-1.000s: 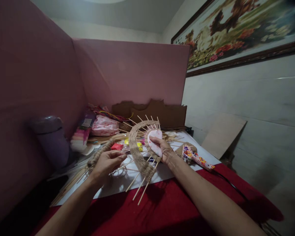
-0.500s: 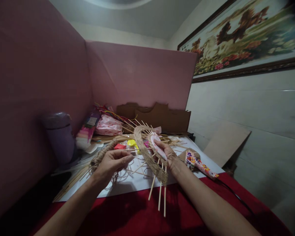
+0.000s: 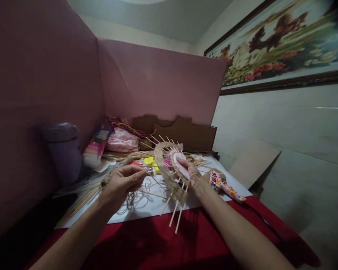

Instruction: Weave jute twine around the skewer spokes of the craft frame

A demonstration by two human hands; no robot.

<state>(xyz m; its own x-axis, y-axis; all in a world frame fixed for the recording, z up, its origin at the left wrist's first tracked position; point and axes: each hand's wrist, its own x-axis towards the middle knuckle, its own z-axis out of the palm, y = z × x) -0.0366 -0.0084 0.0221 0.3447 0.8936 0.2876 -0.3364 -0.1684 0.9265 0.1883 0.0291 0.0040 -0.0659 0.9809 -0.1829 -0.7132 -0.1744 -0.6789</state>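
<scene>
My right hand (image 3: 193,174) grips a half-woven piece by its round pink-and-white centre disc (image 3: 181,165). Thin wooden sticks (image 3: 173,213) fan out from the disc, and a curved band of woven twine (image 3: 166,170) runs across them, leaving a gap from the centre. To the left of the band, my left hand (image 3: 129,180) has thumb and fingers pinched together on a thin strand of twine (image 3: 157,182). Loose loops of twine (image 3: 135,197) lie below, and a wound bundle of twine (image 3: 108,178) is partly hidden behind the left hand.
A flower-patterned glue gun (image 3: 225,187) lies at the right, its cord trailing over the red cloth (image 3: 129,243). Yellow packets (image 3: 150,161), long sticks (image 3: 76,208), a pink cloth bundle (image 3: 123,140) and a purple lidded bin (image 3: 64,157) stand around; cardboard (image 3: 183,133) leans behind.
My left hand has shifted slightly left and up, still pinching the strand. The woven piece has tilted, its lower sticks swinging left and up. The camera view has moved a little.
</scene>
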